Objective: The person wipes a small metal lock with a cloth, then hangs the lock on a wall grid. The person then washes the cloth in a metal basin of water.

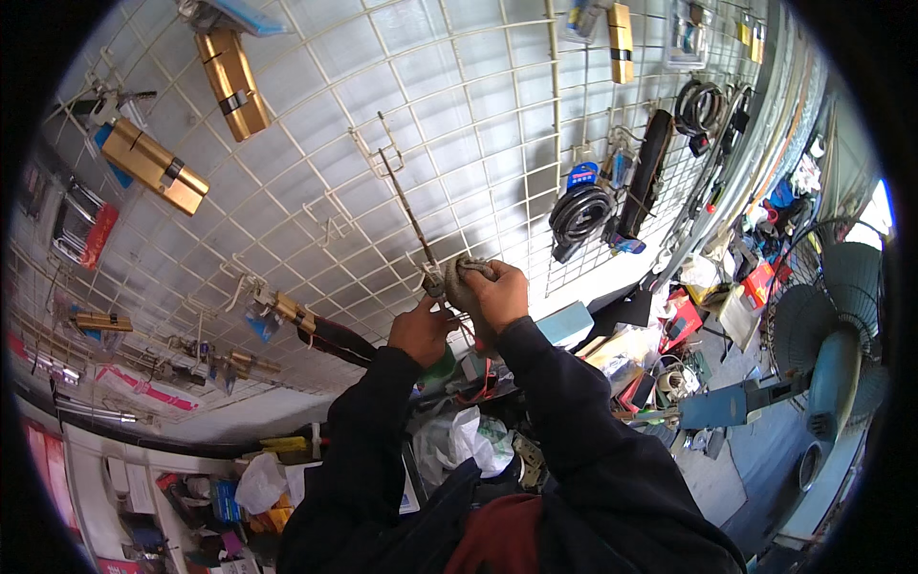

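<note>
In the middle of the head view, my right hand (502, 293) grips a bunched grey cloth (462, 287), part of which hangs below the fingers. Just left of it, the fingers of my left hand (422, 333) are on a small metal item (432, 278) at the near end of a thin, dark metal display hook (410, 212). The cloth is right beside this item. What the item is cannot be told, since my fingers partly cover it. The hook juts out from a white wire grid panel (488, 154).
Brass lock cylinders (233, 86) hang at the upper left. Coiled black cable locks (581, 215) and a long black-sleeved lock (645, 172) hang to the right. Below are a white plastic bag (466, 441) and cluttered goods. An electric fan (835, 344) stands at the far right.
</note>
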Tool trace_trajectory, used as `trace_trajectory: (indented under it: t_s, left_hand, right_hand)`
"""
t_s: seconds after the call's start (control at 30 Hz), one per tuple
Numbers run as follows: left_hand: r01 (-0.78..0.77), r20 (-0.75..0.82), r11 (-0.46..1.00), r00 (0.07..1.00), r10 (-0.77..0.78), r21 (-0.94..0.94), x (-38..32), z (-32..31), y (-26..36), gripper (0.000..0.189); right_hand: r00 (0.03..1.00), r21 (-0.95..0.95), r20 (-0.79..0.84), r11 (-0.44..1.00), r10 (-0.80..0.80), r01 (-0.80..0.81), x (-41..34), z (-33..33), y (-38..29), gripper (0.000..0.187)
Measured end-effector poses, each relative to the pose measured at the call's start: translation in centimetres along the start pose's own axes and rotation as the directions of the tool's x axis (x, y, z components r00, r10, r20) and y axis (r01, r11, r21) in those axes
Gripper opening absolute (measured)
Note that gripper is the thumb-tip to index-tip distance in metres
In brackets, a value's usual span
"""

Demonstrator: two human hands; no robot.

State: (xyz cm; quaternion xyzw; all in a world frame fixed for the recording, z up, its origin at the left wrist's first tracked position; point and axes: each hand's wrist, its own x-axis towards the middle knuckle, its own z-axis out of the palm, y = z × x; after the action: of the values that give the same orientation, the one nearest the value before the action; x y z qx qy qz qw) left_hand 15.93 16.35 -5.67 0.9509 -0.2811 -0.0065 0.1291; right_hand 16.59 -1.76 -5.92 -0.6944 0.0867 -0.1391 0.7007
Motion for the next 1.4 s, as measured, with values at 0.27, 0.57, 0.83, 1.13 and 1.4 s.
trace_trajectory:
  t_s: [0.27,0.57,0.83,1.13,1.4]
  left_hand:
    - [0.007,-0.071,0.999,0.997,-0.010,-0.043,-0.1,0.4,-0.4,0.023]
    - [-0.049,-0.110,0.987,0.993,0.033,-0.150,-0.4,0.6,-0.7,0.023]
    - [-0.028,-0.038,0.985,0.999,0.021,-0.173,-0.1,0.0,-0.6,0.022]
    - [0.032,-0.020,0.981,0.999,-0.037,-0.190,0.2,-0.3,0.0,0.026]
    - [-0.046,-0.117,0.987,0.993,0.028,-0.155,0.5,0.0,-0.1,0.026]
  right_hand:
    - [0.975,0.259,-0.212,0.958,-0.064,0.119,1.1,-2.6,5.3,0.020]
    - [0.860,0.202,-0.496,0.979,0.123,-0.024,6.3,-8.2,9.2,0.045]
    - [0.893,-0.029,-0.418,0.980,0.168,-0.198,6.1,-8.1,5.9,0.061]
    - [0.957,-0.325,-0.261,0.923,0.123,-0.207,9.1,-8.9,6.9,0.063]
    - [0.920,0.063,-0.391,0.996,-0.039,0.069,5.9,-6.5,9.4,0.031]
